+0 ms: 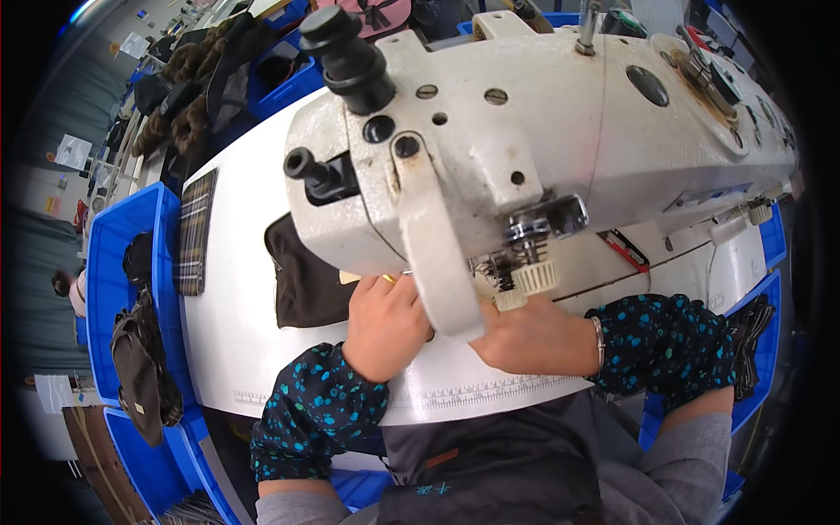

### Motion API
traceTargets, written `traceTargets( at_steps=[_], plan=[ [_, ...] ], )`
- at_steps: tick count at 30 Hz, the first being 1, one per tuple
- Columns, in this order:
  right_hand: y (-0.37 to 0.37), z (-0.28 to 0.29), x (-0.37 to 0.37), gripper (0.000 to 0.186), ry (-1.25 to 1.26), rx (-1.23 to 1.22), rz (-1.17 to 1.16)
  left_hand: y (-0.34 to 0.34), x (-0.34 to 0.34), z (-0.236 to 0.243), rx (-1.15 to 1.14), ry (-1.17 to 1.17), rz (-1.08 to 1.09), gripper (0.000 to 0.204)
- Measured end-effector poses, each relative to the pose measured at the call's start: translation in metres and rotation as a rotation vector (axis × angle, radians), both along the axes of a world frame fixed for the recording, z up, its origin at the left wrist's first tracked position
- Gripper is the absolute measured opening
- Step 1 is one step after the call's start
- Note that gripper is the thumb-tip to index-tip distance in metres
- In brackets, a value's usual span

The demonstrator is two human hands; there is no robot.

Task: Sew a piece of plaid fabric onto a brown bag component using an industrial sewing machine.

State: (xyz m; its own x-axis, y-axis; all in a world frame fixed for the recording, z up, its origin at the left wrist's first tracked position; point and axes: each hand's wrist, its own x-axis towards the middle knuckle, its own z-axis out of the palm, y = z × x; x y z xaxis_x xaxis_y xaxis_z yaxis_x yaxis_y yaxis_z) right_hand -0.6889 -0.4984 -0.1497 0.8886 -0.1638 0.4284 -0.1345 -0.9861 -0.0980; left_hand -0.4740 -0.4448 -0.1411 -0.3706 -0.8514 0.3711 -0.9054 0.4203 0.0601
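Note:
A white sewing machine (472, 114) fills the upper middle, its head above both of my hands. My left hand (385, 324) is closed, knuckles up, at the right edge of a dark brown cloth piece (306, 284) lying flat on the table. A ring shows on one finger, and a small pale tab sits beside the fingers. My right hand (538, 339) is curled just right of the curved white lever (442, 245), below the cream tension knobs (534, 278). The machine hides its fingertips, so what they hold cannot be made out. The needle area is hidden too.
A folded plaid cloth (195, 232) lies at the table's left edge. Blue bins (103, 293) with dark cloth pieces stand left of it; another blue bin (766, 354) stands right. A red-edged tool (626, 251) lies behind my right hand. A printed ruler (464, 395) runs along the front edge.

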Motion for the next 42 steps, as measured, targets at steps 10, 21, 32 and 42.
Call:
traceTargets(
  at_steps=[10,21,32,42],
  plan=[
    [0.003,0.001,-0.001,0.039,0.006,-0.007,-0.014,0.001,0.002,0.0,0.013,0.019,-0.007,0.029],
    [0.001,0.0,0.0,0.04,-0.007,0.005,0.013,0.0,0.001,-0.001,-0.008,0.007,-0.009,0.025],
    [0.008,0.006,-0.002,0.036,0.042,-0.078,-0.014,0.0,-0.003,0.005,-0.035,0.011,-0.01,0.022],
    [0.007,0.016,-0.002,0.032,0.085,-0.133,-0.019,-0.004,-0.002,0.001,-0.029,-0.035,0.028,0.018]
  ],
)
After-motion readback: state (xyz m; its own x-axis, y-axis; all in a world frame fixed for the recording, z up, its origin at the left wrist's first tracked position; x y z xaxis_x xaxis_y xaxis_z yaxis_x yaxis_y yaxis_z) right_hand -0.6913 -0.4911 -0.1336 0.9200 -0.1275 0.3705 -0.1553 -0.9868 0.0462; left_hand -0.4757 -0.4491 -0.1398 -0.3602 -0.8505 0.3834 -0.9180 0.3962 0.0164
